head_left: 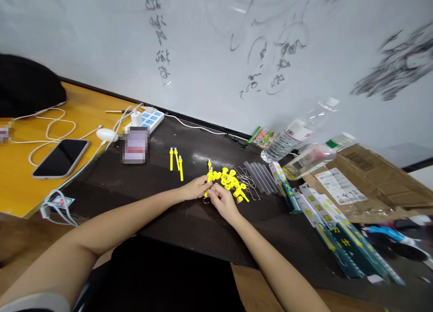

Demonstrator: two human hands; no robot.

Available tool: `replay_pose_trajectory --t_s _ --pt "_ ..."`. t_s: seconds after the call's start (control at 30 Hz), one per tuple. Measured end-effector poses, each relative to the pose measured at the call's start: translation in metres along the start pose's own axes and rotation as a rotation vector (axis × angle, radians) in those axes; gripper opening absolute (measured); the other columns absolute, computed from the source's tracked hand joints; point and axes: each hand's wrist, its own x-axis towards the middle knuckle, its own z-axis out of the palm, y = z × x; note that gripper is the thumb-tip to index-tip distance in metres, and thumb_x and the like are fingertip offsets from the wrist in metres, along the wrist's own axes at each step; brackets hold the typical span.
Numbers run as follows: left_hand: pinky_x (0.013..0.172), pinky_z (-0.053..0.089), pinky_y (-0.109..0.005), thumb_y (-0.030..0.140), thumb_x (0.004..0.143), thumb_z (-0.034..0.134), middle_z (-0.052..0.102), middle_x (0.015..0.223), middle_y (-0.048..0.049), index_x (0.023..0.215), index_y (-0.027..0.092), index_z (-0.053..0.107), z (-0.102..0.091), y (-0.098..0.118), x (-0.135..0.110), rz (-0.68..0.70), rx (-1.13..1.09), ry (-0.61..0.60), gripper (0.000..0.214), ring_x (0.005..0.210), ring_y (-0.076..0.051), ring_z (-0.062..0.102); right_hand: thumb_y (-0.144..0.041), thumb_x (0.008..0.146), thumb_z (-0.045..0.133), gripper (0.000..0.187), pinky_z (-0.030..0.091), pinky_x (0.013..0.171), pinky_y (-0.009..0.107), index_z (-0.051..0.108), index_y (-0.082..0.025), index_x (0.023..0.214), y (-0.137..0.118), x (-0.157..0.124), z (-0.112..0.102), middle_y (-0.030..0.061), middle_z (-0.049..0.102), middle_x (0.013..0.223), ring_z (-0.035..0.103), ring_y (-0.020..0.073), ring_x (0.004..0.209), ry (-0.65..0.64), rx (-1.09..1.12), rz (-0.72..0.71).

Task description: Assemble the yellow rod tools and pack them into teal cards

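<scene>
My left hand (196, 188) is closed around a slim yellow plastic stick (209, 174) with a metallic tip, held upright over the dark table. Against its lower end my right hand (223, 202) is pinched; a bent metal wire (206, 202) shows just below the fingers, and I cannot make out what they grip. Just beyond my hands lies a heap of small yellow plastic parts (230, 180). Bent metal wire hooks (249, 182) lie to its right, followed by several clear plastic tubes (261, 177). Apart on the left are three yellow sticks with metallic tips (176, 159).
Long green-and-white boxes (333, 230) and a cardboard box (382, 181) fill the right side. A clear water bottle (294, 133) leans near the whiteboard (203, 54). At left are a power strip (152, 119), a phone (61, 158) and loose white cables (50, 129).
</scene>
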Motion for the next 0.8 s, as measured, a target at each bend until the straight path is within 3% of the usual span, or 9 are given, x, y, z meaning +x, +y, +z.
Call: replay_pose_trajectory --t_s 0.2,0.33,0.43,0.57,0.8 --pt "0.043 0.029 -0.019 0.037 0.088 0.043 0.041 0.052 0.0078 0.076 0.018 0.039 0.001 0.005 -0.005 0.075 0.087 0.078 0.023 0.043 -0.007 0.038 -0.036 0.088 0.047 0.031 0.026 0.049 0.022 0.039 -0.020 0.062 -0.002 0.000 0.002 -0.0066 0.032 0.053 0.029 0.0082 0.048 0.041 -0.045 -0.003" --pt "0.043 0.029 -0.018 0.039 0.088 0.043 0.039 0.050 0.0087 0.079 0.018 0.041 0.003 0.002 -0.005 0.103 0.031 0.098 0.024 0.042 -0.006 0.036 -0.036 0.088 0.047 0.031 0.027 0.048 0.022 0.039 -0.020 0.063 -0.004 0.000 0.002 -0.0065 0.035 0.051 0.031 0.0081 0.048 0.048 -0.019 0.004" --pt "0.039 0.026 -0.017 0.044 0.089 0.041 0.033 0.046 0.0110 0.083 0.018 0.040 0.004 -0.003 -0.003 0.073 -0.061 0.079 0.027 0.037 -0.006 0.030 -0.040 0.089 0.046 0.030 0.030 0.043 0.020 0.042 -0.020 0.067 -0.003 0.001 -0.001 -0.0068 0.040 0.050 0.034 0.0073 0.043 -0.003 0.119 0.069" --pt "0.039 0.026 -0.017 0.048 0.086 0.046 0.038 0.048 0.0100 0.084 0.017 0.041 0.005 -0.005 -0.001 0.089 -0.073 0.083 0.032 0.038 -0.005 0.033 -0.043 0.085 0.053 0.028 0.036 0.036 0.019 0.045 -0.020 0.072 0.000 0.005 -0.005 -0.0073 0.047 0.053 0.040 0.0065 0.038 -0.097 0.313 0.147" --pt "0.037 0.027 -0.016 0.048 0.087 0.045 0.039 0.045 0.0102 0.082 0.017 0.041 0.002 0.002 -0.004 0.037 -0.019 0.049 0.031 0.035 -0.005 0.033 -0.043 0.076 0.065 0.031 0.052 0.046 0.023 0.047 -0.019 0.071 0.003 0.009 -0.016 -0.0052 0.057 0.055 0.056 0.0084 0.044 -0.205 0.459 0.250"
